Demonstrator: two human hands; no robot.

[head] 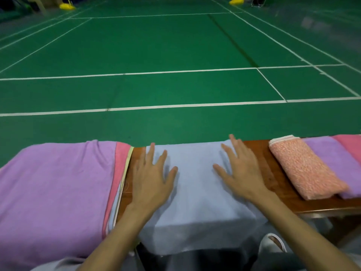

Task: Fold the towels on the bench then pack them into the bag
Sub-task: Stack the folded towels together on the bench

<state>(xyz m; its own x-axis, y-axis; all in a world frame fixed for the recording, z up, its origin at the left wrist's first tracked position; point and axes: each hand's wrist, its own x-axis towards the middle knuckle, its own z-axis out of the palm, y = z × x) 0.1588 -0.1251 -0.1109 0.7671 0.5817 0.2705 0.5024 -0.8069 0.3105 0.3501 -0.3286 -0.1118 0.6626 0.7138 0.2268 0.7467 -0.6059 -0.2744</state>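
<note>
A light blue towel lies spread across the wooden bench, its near end hanging over the front edge. My left hand rests flat on its left part with fingers spread. My right hand lies flat on its right part, fingers straight. To the left sits a stack of unfolded towels with a purple towel on top and a pink towel showing under it. On the right lie folded towels: an orange-pink speckled towel, a folded purple towel and a folded pink towel. No bag is in view.
Beyond the bench stretches a green badminton court floor with white lines. Yellow objects sit at the far court corners. A white shoe shows below the bench at the lower right.
</note>
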